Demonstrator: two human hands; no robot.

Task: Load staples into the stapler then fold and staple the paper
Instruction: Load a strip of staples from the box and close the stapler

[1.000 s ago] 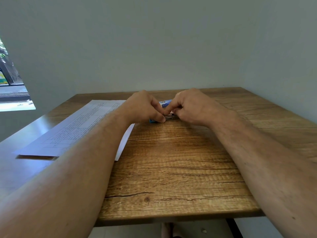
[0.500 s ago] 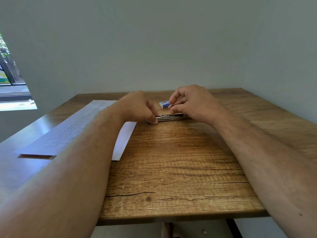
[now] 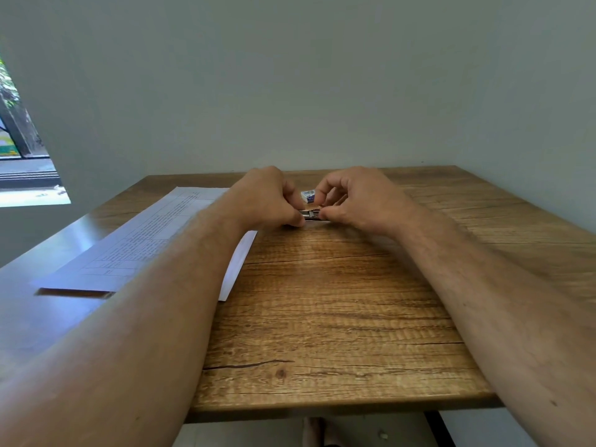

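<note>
Stapler (image 3: 310, 215) pinched between left hand (image 3: 267, 201), right hand (image 3: 358, 198), on table (image 3: 322, 317)

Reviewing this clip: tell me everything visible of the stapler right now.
Only a short metallic stretch of the stapler shows, grey and shiny, lying low on the wooden table between both hands. The left hand pinches its left end, the right hand its right end. The rest is hidden. A small white and blue box sits just behind it.

Bare table (image 3: 338, 317) ahead; paper (image 3: 142, 243) leftward.
</note>
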